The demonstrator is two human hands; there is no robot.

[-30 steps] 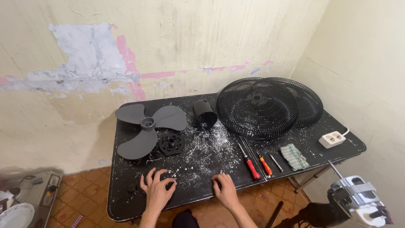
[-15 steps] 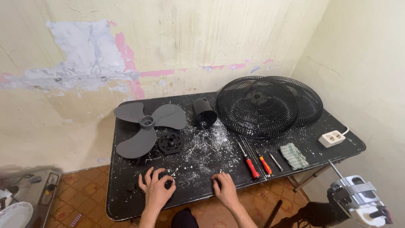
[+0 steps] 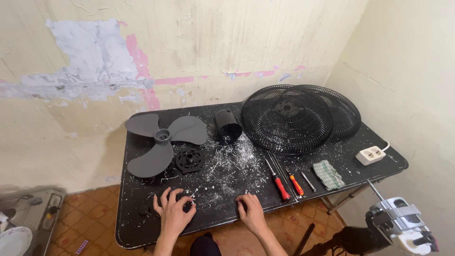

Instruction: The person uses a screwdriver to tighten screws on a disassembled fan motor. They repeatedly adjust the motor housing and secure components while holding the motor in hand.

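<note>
My left hand (image 3: pixel 172 212) rests palm down on the black table (image 3: pixel 142 232) near its front edge, fingers spread over a small dark round part that is mostly hidden. My right hand (image 3: pixel 251 211) lies flat on the table a little to the right, fingers loosely curled, with nothing visible in it. A grey three-blade fan propeller (image 3: pixel 161 142) lies at the back left. A small black round disc (image 3: pixel 190 159) sits beside it. White debris (image 3: pixel 227 166) is scattered over the middle of the table.
Two black fan grilles (image 3: pixel 298 116) overlap at the back right, with a black cup-shaped housing (image 3: pixel 227 125) left of them. Screwdrivers (image 3: pixel 279 182), a checked cloth (image 3: pixel 328 174) and a white power strip (image 3: pixel 370 155) lie at the right. A fan motor on a stand (image 3: pixel 400 226) stands off the table's right corner.
Both hands have stayed in place on the table front; the view has shifted slightly.
</note>
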